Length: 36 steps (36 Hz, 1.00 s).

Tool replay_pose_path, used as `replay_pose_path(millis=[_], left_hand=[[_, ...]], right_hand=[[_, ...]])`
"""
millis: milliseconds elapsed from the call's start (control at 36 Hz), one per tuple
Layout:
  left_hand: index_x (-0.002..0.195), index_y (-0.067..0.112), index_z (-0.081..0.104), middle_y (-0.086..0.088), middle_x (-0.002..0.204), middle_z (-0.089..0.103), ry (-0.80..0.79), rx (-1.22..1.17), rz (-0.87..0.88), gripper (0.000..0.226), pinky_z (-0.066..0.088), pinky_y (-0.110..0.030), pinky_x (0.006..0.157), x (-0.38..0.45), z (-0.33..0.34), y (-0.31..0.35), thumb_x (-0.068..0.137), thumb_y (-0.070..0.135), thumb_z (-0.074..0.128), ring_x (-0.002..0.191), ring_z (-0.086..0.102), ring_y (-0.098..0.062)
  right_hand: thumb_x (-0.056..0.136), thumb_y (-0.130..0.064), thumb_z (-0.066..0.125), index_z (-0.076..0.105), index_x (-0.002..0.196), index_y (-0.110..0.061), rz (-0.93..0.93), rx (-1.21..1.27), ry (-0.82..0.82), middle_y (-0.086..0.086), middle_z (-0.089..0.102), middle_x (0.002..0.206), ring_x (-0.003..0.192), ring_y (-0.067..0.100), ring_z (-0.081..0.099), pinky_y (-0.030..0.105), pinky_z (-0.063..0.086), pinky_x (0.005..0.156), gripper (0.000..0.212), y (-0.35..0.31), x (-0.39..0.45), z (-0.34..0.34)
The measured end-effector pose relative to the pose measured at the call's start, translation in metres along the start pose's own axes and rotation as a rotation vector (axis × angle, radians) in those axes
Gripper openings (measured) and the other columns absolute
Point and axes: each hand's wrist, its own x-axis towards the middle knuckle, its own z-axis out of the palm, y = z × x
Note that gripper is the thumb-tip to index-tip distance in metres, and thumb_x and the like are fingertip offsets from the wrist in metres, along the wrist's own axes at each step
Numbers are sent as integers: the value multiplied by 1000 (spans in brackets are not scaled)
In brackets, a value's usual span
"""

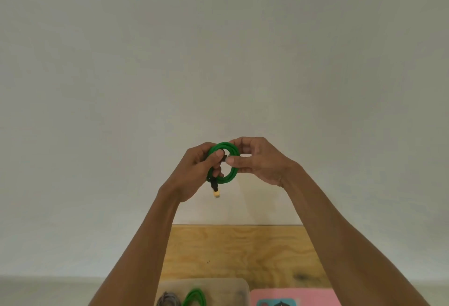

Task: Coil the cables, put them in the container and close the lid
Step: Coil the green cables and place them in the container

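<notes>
- Pale wall (218,50) is filling most of the view, behind and above both hands.
- Plywood worktop (243,252) is lying below the hands, between the two forearms.
- Translucent container (233,288) is sitting at the bottom edge, well below the left hand; a second green coil (194,297) and a grey cable (167,301) are lying inside it, both cut off by the frame.
- Pink object (315,296) is lying just beside the container, below the right hand; what it is I cannot tell.
- Left hand (196,172) is curling round the left side of the green cable coil (227,174), thumb pressing across the loops.
- Right hand (260,160) is pinching the coil's right side, thumb in front, fingers behind.
- Green cable coil is being held up in the air between the two hands, well above the worktop and container.
- Black plug with a yellow tip (216,192) is hanging from the coil's bottom, just beside the left palm.
</notes>
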Motion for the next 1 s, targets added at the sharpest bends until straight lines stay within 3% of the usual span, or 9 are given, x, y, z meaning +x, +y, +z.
replay_pose_path(millis=[139,278,389,472,611,667,750,917,1000], left_hand=[[111,-6,61,-7,73,51,-98,-69,-59,22,51,-49,84,-3,-4,-2,101,12,54,64,51,-19],[115,-6,63,-17,84,50,-187,-79,-82,29,54,-42,83,-4,-8,3,96,17,60,70,52,-23],[117,0,65,-15,86,59,-247,-26,-118,30,54,-45,84,-4,-11,8,96,22,63,77,57,-26],[115,1,64,-10,83,65,-258,9,-153,33,57,-43,82,-4,-11,10,95,26,59,81,65,-25],[113,3,65,-8,76,64,-117,6,-128,27,58,-47,81,-3,-7,1,99,24,56,75,65,-24],[112,8,67,-7,73,65,-24,12,-83,24,58,-51,82,-3,-4,-5,98,25,57,74,66,-25],[111,12,68,-8,70,64,85,50,-9,20,60,-53,78,-1,-1,-9,99,25,59,71,67,-26],[104,13,67,-15,61,61,280,135,94,9,55,-38,54,2,8,-9,99,16,61,56,61,-23],[102,12,67,-17,62,59,300,66,84,7,54,-37,52,3,12,-9,98,14,62,54,58,-25]], right_hand=[[78,-3,80,67,111,1,-4,-45,28,19,66,105,91,23,67,36,58,82,35,4,-2,2],[81,3,75,64,110,7,51,51,-45,15,65,93,89,26,64,36,55,84,31,8,-5,2],[84,0,72,58,118,8,80,174,-155,20,63,101,95,33,62,40,54,87,38,15,-5,3],[84,-4,73,60,117,5,67,173,-120,19,63,98,91,33,60,42,55,87,37,20,-5,5],[81,-7,79,66,106,2,-11,33,158,19,65,98,78,27,64,43,60,78,30,20,-3,15],[78,-12,83,69,98,-6,-72,-144,343,11,69,94,67,22,68,42,62,72,26,19,-1,25],[78,-25,83,70,94,-19,-141,-294,535,-2,71,89,72,22,71,38,61,71,21,20,-1,38],[86,-23,75,68,109,-21,-238,-446,568,-9,69,97,83,9,66,20,55,73,24,19,0,50],[88,-23,72,69,108,-20,-284,-524,586,-8,68,100,88,6,62,14,50,75,21,21,2,53]])
